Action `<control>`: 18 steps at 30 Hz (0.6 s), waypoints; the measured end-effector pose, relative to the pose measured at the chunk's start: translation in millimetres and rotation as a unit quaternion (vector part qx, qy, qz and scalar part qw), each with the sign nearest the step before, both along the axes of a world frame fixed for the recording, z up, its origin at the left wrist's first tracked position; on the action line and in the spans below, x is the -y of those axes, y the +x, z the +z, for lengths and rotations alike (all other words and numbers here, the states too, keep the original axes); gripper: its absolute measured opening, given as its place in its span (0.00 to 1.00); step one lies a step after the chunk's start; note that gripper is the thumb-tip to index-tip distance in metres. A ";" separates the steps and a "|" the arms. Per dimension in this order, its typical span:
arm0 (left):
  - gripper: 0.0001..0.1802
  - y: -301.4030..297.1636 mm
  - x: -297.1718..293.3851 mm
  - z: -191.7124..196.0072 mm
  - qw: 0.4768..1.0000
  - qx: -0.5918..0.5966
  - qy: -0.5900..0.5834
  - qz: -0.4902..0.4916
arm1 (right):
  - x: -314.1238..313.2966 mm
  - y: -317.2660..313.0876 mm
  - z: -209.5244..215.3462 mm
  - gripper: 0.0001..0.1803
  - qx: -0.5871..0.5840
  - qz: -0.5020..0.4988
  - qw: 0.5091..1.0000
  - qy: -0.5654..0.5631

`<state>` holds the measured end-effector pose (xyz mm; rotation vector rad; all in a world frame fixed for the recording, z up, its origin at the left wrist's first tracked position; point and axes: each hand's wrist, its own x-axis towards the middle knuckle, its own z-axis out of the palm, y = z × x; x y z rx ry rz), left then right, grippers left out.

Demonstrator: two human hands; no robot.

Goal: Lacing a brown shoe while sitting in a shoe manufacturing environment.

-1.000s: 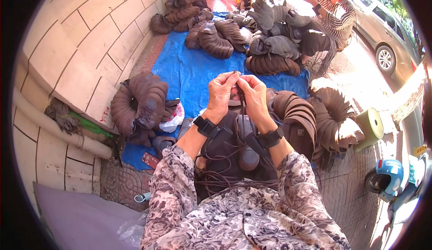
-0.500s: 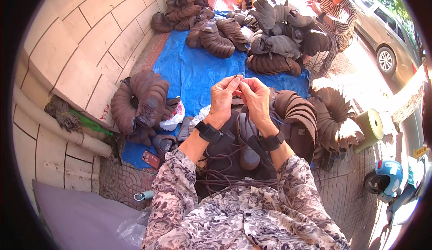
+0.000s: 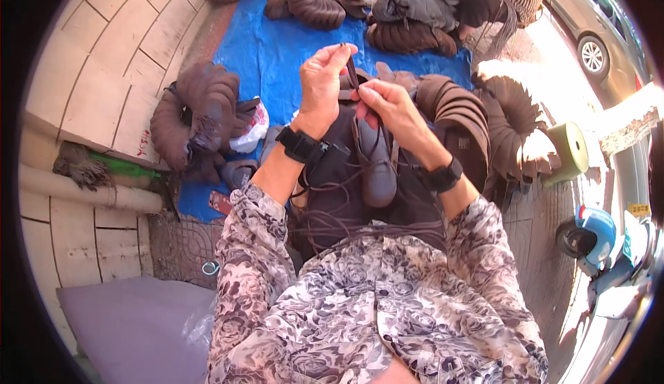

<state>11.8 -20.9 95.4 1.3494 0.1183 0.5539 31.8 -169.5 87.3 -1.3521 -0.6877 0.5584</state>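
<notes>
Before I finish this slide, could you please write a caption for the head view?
Left hand and right hand holding a dark lace between them, a gray shoe nearby and blue tarp beyond.

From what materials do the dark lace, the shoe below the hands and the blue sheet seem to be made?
Dark lace: probably textile, matt; it is thin and shows no shine.
Shoe: perhaps leather or a synthetic, smooth; its rounded toe has a soft sheen, but the picture leaves this open.
Blue sheet: likely plastic tarpaulin, slightly glossy; its creases catch the light.
</notes>
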 end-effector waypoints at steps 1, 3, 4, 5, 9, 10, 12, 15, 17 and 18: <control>0.10 -0.1 1.9 -0.2 0.999 0.015 -0.028 -0.013 | 1.7 2.4 0.2 0.15 -0.040 0.003 0.999 0.006; 0.10 -4.2 2.5 1.1 0.999 0.008 -0.034 -0.021 | 4.3 8.1 -6.0 0.15 -0.111 0.028 0.993 0.031; 0.10 -5.9 1.9 3.0 0.999 0.006 -0.037 -0.026 | 4.9 9.0 -6.7 0.15 -0.113 0.028 0.993 0.030; 0.10 -5.4 1.4 5.4 0.999 0.005 -0.038 -0.026 | 5.7 9.8 -6.1 0.15 -0.086 0.041 0.995 0.012; 0.09 -8.5 -6.4 14.0 0.999 0.026 -0.011 -0.030 | 2.1 7.9 -3.7 0.16 -0.043 0.069 0.997 -0.005; 0.09 -11.3 -6.5 16.0 0.999 0.022 -0.005 -0.028 | 1.4 7.2 -5.5 0.16 -0.042 0.063 0.997 0.007; 0.09 -19.1 -1.1 9.9 0.999 0.013 -0.002 -0.029 | 4.3 5.8 -7.0 0.16 -0.059 0.059 0.996 0.010; 0.05 -81.9 58.8 11.8 0.953 0.032 0.295 0.066 | 19.5 15.5 -10.4 0.15 -0.091 0.030 0.995 0.008; 0.08 -117.2 69.3 -38.0 0.810 0.140 0.559 -0.111 | 14.5 19.0 -6.2 0.15 -0.022 0.058 0.997 -0.049; 0.12 -129.5 80.5 -57.7 0.788 0.108 0.573 -0.198 | 11.0 21.2 1.5 0.15 0.008 0.070 0.995 -0.069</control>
